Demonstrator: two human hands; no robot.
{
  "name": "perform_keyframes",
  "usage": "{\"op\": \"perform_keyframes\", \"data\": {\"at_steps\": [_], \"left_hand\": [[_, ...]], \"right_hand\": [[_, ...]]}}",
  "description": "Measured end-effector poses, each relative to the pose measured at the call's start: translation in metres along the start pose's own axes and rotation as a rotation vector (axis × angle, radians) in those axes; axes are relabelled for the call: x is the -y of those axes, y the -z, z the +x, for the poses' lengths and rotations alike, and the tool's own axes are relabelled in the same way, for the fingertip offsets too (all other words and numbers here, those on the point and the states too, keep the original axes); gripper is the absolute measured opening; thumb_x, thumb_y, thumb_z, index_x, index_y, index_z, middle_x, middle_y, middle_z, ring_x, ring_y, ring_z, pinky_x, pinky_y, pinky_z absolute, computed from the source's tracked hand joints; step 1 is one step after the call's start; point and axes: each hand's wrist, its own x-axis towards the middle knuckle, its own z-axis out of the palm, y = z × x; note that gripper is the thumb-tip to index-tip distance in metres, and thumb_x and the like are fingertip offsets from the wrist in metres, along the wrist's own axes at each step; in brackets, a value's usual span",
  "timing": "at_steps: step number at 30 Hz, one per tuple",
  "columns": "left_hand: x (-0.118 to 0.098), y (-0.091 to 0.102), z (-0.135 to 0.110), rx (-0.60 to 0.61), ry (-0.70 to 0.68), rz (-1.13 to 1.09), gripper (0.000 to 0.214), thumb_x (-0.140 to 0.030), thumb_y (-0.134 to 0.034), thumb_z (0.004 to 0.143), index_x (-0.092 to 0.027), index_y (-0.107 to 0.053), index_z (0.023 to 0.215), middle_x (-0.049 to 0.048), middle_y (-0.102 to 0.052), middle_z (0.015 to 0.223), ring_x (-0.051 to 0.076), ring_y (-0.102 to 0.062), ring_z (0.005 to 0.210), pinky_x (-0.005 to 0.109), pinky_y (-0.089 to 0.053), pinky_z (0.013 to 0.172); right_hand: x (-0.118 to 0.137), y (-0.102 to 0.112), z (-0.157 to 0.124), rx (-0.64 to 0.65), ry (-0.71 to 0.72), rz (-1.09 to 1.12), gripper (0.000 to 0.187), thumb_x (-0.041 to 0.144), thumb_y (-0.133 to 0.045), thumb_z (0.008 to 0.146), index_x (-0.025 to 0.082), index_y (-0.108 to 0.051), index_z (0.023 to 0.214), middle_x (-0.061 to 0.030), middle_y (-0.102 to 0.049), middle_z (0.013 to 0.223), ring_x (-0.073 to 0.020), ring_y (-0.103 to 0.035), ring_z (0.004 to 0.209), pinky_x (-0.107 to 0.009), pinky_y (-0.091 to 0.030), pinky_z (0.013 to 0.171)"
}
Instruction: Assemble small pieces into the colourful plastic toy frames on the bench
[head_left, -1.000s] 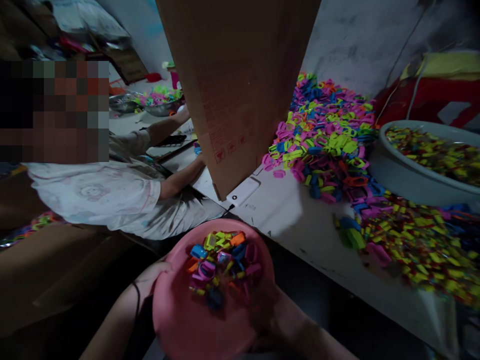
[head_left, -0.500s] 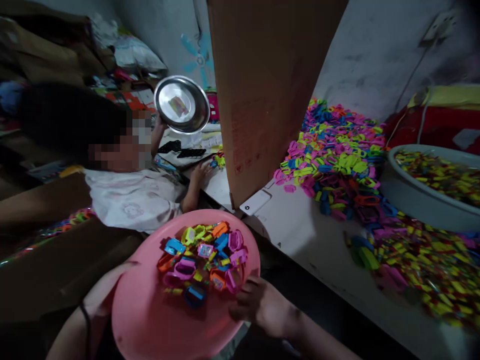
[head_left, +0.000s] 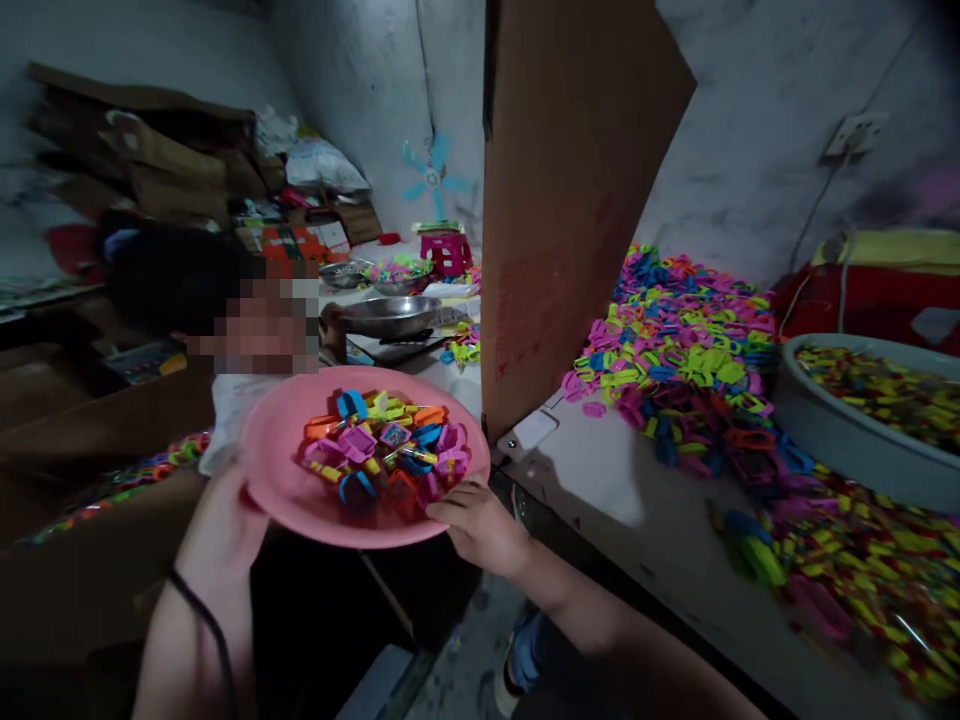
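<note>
My left hand (head_left: 246,505) is closed on the left rim of a pink plastic basin (head_left: 279,430), its fingers mostly hidden beneath. At the front right rim, my right hand (head_left: 484,525) grips the same basin with its fingers over the edge. Inside lie colourful plastic toy watches (head_left: 357,443) in pink, blue, orange and yellow, with small wrapped yellow pieces among them. The basin hangs in the air, tilted slightly, in front of another person (head_left: 229,400). That person's hand (head_left: 335,335) is at a shiny metal bowl (head_left: 394,316).
A tall cardboard sheet (head_left: 555,250) stands on the white table (head_left: 592,490), near a white phone (head_left: 531,432). Toy watch parts (head_left: 690,330) are heaped behind it. At the right are a grey tub (head_left: 847,440) and loose yellow wrapped pieces (head_left: 862,560). Cardboard boxes (head_left: 165,500) line the left.
Both my hands have lifted the pink basin up and away from me, toward the other person. The metal bowl has come down from its raised, tilted position to lie nearly level.
</note>
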Motion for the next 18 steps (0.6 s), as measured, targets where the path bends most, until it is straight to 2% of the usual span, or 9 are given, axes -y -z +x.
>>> {"op": "perform_keyframes", "data": {"at_steps": [2,4,9,12,14,15,17,18], "left_hand": [[-0.001,-0.013,0.013,0.095,-0.013,-0.125,0.037,-0.03,-0.073,0.058,-0.025,-0.066,0.094,-0.0088,-0.075,0.097,0.024,-0.061,0.112,0.032,-0.052,0.098],[-0.006,-0.027,0.027,0.151,-0.019,-0.216,0.035,-0.016,-0.069,0.055,-0.022,-0.065,0.089,-0.0083,-0.073,0.091,0.02,-0.062,0.108,0.029,-0.051,0.099],[-0.02,-0.071,0.064,0.073,-0.042,-0.217,0.034,-0.01,-0.052,0.058,-0.015,-0.06,0.091,-0.0059,-0.064,0.079,0.013,-0.06,0.085,0.024,-0.052,0.086],[-0.017,-0.107,0.087,0.043,-0.062,-0.144,0.033,-0.011,-0.051,0.062,-0.012,-0.06,0.094,-0.0073,-0.057,0.069,0.009,-0.052,0.071,0.021,-0.049,0.076],[-0.011,-0.134,0.101,0.03,-0.064,-0.103,0.033,-0.012,-0.053,0.064,-0.01,-0.062,0.096,-0.0074,-0.055,0.067,0.008,-0.049,0.066,0.019,-0.046,0.07],[-0.007,-0.148,0.108,0.026,-0.071,-0.084,0.034,-0.012,-0.053,0.065,-0.009,-0.063,0.097,-0.0067,-0.057,0.068,0.009,-0.049,0.066,0.019,-0.045,0.068],[0.0,-0.175,0.12,0.027,-0.091,-0.05,0.04,-0.011,-0.052,0.065,-0.008,-0.067,0.102,-0.0031,-0.063,0.074,0.011,-0.053,0.069,0.02,-0.045,0.067],[0.003,-0.189,0.126,0.04,-0.103,-0.035,0.044,-0.01,-0.052,0.065,-0.008,-0.068,0.107,-0.0007,-0.067,0.079,0.012,-0.057,0.072,0.021,-0.045,0.068]], "right_hand": [[-0.009,-0.015,0.01,-0.046,-0.057,0.012,0.028,0.008,-0.049,0.088,0.021,-0.067,0.106,-0.005,-0.073,0.093,-0.0174,-0.064,0.087,-0.033,-0.044,0.086],[-0.018,-0.025,0.02,-0.084,-0.11,0.038,0.028,0.008,-0.05,0.087,0.021,-0.068,0.105,-0.0057,-0.073,0.094,-0.0179,-0.064,0.088,-0.034,-0.045,0.088],[-0.041,-0.029,0.053,-0.144,-0.211,0.069,0.03,0.006,-0.053,0.086,0.021,-0.067,0.108,-0.0061,-0.073,0.099,-0.0189,-0.064,0.097,-0.037,-0.046,0.096],[-0.048,-0.021,0.068,-0.191,-0.282,0.047,0.036,0.01,-0.051,0.088,0.017,-0.062,0.121,-0.0132,-0.065,0.121,-0.0231,-0.057,0.117,-0.043,-0.043,0.106],[-0.043,-0.018,0.061,-0.221,-0.313,0.032,0.05,0.012,-0.05,0.089,0.014,-0.048,0.139,-0.0172,-0.047,0.145,-0.0261,-0.041,0.136,-0.048,-0.036,0.114],[-0.038,-0.018,0.05,-0.228,-0.317,0.032,0.06,0.013,-0.051,0.088,0.015,-0.038,0.146,-0.0163,-0.037,0.153,-0.0262,-0.033,0.142,-0.049,-0.034,0.117],[-0.027,-0.021,0.012,-0.18,-0.28,0.032,0.062,0.013,-0.047,0.09,0.021,-0.032,0.15,-0.0119,-0.031,0.158,-0.0253,-0.027,0.146,-0.05,-0.032,0.118],[-0.021,-0.023,-0.014,-0.13,-0.258,0.039,0.062,0.015,-0.047,0.091,0.025,-0.032,0.15,-0.0096,-0.033,0.157,-0.0255,-0.03,0.146,-0.051,-0.034,0.118]]}}
